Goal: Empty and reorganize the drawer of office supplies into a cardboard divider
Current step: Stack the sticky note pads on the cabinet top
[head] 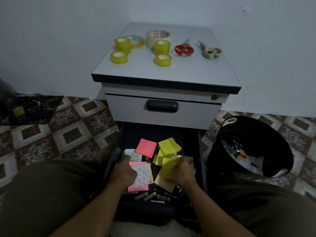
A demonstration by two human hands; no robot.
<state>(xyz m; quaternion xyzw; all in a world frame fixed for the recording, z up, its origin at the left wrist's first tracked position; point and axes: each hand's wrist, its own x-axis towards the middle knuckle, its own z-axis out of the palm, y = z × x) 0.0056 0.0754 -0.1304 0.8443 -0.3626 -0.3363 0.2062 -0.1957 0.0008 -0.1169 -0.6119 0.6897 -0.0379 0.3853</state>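
I'm mid-emptying: inside the drawer (115,149) my left hand (124,174) grips pink sticky-note pads (138,187), my right hand (183,172) clamps a yellow pad (170,165), and next I'd lift both clear of it.

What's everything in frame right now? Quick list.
tape rolls: at least six, yellow and cream, cabinet top left
red scissors: one, cabinet top, right of the tape
beige scissors: one, cabinet top right
cabinet: one, grey, against the wall
drawer: one, dark, pulled open below
sticky pads: several, pink, yellow, white, in the drawer
pens: several, dark, drawer front
bin: one, black, floor right of cabinet, holding mixed items
cloth: one, dark, floor left
left hand: one, on pink and white pads, grip unclear
right hand: one, grips yellow pads
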